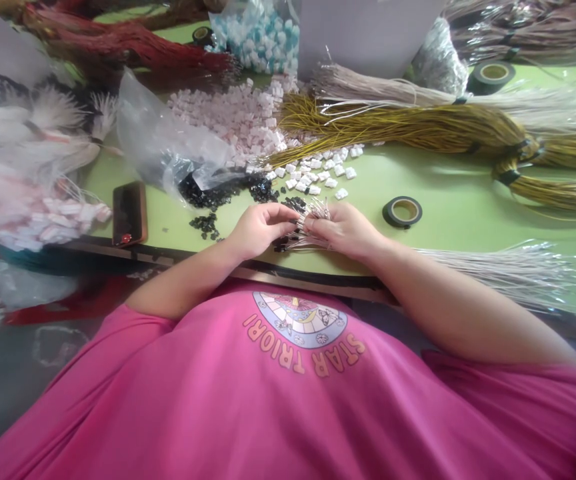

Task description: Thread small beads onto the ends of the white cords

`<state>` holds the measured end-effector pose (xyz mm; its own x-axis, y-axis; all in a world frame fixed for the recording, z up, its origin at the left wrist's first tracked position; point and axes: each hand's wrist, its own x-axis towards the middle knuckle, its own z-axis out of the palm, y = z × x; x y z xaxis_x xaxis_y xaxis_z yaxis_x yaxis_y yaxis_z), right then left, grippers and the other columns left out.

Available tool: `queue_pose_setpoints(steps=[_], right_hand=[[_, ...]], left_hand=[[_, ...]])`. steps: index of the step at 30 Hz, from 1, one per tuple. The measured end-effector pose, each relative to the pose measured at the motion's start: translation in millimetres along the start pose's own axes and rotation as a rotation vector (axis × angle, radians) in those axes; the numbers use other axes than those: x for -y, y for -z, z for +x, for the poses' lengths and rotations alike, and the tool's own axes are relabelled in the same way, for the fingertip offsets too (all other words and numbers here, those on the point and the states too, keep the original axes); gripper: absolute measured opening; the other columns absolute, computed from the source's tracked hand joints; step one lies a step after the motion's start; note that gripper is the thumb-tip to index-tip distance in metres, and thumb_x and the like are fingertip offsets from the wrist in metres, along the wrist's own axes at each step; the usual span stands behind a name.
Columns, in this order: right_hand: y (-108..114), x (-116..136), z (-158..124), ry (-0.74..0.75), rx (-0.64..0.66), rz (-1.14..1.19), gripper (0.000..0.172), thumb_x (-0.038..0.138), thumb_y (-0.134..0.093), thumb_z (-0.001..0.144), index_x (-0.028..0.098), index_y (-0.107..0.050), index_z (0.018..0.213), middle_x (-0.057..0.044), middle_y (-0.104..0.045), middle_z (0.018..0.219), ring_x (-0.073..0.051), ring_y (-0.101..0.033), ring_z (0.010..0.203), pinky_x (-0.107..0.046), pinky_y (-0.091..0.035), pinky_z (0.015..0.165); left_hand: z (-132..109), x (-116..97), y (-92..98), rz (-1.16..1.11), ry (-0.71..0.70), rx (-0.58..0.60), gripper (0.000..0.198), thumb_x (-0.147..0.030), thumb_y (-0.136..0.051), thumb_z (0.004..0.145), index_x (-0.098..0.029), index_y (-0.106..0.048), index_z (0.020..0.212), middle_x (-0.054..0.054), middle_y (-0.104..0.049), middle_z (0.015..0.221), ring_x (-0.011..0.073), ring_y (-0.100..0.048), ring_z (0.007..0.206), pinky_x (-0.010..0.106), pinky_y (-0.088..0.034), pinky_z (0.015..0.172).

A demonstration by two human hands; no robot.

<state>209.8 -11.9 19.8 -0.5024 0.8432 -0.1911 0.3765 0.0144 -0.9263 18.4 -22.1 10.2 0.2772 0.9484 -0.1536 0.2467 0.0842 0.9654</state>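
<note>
My right hand (pixel 345 230) is closed around a bundle of thin white wires (pixel 498 267), whose ends fan out past the thumb. The wires' long part trails rightward under my forearm along the table's front edge. Facing it, my left hand (pixel 261 230) pinches thumb and fingertips together at the wire ends, on what looks like a small black plastic piece. Dark pieces (pixel 281 244) show at the wire ends just below the left fingertips. Small black plastic pieces (pixel 263 189) lie in loose piles just beyond and left of my hands.
White connector housings (pixel 263 123) are heaped behind the black pieces, beside a clear plastic bag (pixel 161 133). Yellow wires (pixel 418 127) lie across the back right. A tape roll (pixel 403 212) sits right of my hands, and a phone (pixel 129 213) lies at left near the edge.
</note>
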Motion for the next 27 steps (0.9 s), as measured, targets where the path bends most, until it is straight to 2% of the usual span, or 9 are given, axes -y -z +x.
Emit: queue_pose_setpoints(steps=[7,16,20,24,27], right_hand=[[-0.8,-3.8,0.3,-0.017,0.012,0.052,0.025,0.034,-0.052,0.078,0.015,-0.050,0.061,0.003,-0.044,0.055,-0.007,-0.040,0.051,-0.023,-0.031,0.051],[1.6,0.4,0.8,-0.025,0.018,0.033,0.025,0.030,-0.051,0.077,0.015,-0.050,0.058,0.004,-0.044,0.053,-0.007,-0.039,0.051,-0.022,-0.031,0.051],[1.0,-0.2,1.3,-0.003,0.029,0.039,0.024,0.032,-0.053,0.078,0.014,-0.058,0.063,0.002,-0.053,0.058,-0.008,-0.046,0.055,-0.022,-0.036,0.056],[-0.4,-3.7,1.5,-0.022,0.031,0.087,0.024,0.035,-0.055,0.077,0.013,-0.066,0.074,-0.002,-0.063,0.070,-0.012,-0.054,0.064,-0.025,-0.042,0.064],[-1.4,-7.3,1.3,-0.049,0.005,0.090,0.025,0.036,-0.058,0.075,0.013,-0.066,0.073,-0.002,-0.062,0.067,-0.012,-0.054,0.060,-0.026,-0.042,0.059]], left_hand=[[-1.2,1.2,-2.3,0.073,-0.045,-0.034,0.022,-0.029,-0.069,0.071,-0.015,-0.067,0.088,0.005,-0.070,0.089,0.0147,-0.064,0.081,0.031,-0.051,0.079],[-3.3,4.5,-2.0,0.221,-0.307,-0.079,0.015,-0.023,-0.067,0.073,-0.016,-0.069,0.086,0.003,-0.069,0.083,0.0117,-0.063,0.076,0.025,-0.051,0.074],[-1.4,6.2,-5.4,0.322,-0.422,-0.070,0.011,-0.019,-0.067,0.074,-0.016,-0.069,0.084,0.003,-0.068,0.080,0.0110,-0.062,0.073,0.024,-0.050,0.069],[0.6,7.7,-9.9,0.411,-0.458,-0.084,0.007,-0.019,-0.066,0.075,-0.016,-0.069,0.081,0.003,-0.068,0.076,0.0109,-0.061,0.070,0.024,-0.049,0.067],[-1.4,6.1,-8.1,0.522,-0.504,-0.072,0.009,-0.021,-0.063,0.078,-0.016,-0.069,0.084,0.004,-0.067,0.078,0.0119,-0.061,0.074,0.025,-0.048,0.071]])
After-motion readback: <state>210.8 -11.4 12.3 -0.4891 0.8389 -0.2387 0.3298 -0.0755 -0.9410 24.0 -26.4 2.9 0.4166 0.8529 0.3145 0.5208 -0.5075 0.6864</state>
